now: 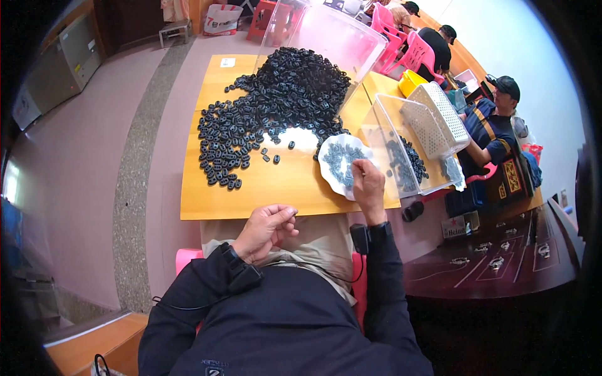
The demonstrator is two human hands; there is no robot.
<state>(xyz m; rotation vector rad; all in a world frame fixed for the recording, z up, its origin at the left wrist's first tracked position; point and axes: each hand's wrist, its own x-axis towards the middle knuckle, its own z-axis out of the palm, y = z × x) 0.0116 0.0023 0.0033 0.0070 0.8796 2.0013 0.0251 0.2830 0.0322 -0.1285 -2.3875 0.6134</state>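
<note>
My left hand (266, 233) is closed in front of the table's near edge, thumb and forefinger pinching a small dark piece (295, 212) that mostly hides between the fingertips. My right hand (369, 189) hangs over the near right rim of a white scalloped plate (327, 174), its fingers pinched together; whatever they hold is too small to make out. Many tiny grey-blue parts (343, 156) lie in the plate. Beyond it spreads a large heap of small black oval pieces with holes (288, 84), and a few loose ones (276, 159) lie nearer my left hand.
The wooden table (213, 203) carries a clear plastic bin (370, 59) tipped behind the heap. To the right stand another clear bin (407, 185) with black pieces and a white perforated basket (442, 113). A co-worker (495, 128) sits at the right; pink chairs (420, 55) stand farther back.
</note>
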